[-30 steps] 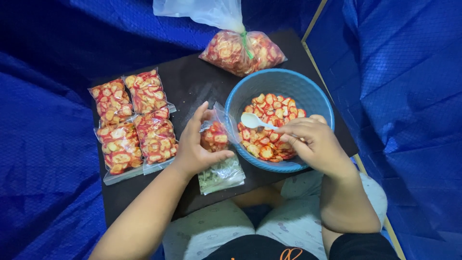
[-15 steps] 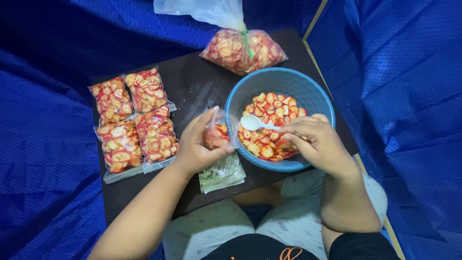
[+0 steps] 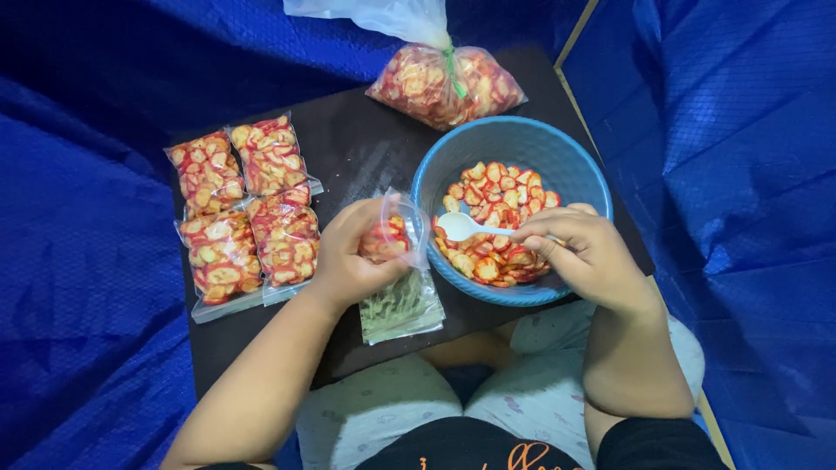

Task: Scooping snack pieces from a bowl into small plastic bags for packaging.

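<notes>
Spoon (image 3: pixel 461 226), now emptied and lowered over the bowl (image 3: pixel 557 157), is pinched by right hand (image 3: pixel 579 252); small bag (image 3: pixel 392 235) remains gripped by left hand (image 3: pixel 353 261).

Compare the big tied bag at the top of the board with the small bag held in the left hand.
The big tied bag lies knotted shut on the board; the small bag is held open beside the blue bowl by the left hand.
The big tied bag is bulging full; the small bag is only partly filled.
Both are clear plastic holding red-and-yellow chips.
</notes>
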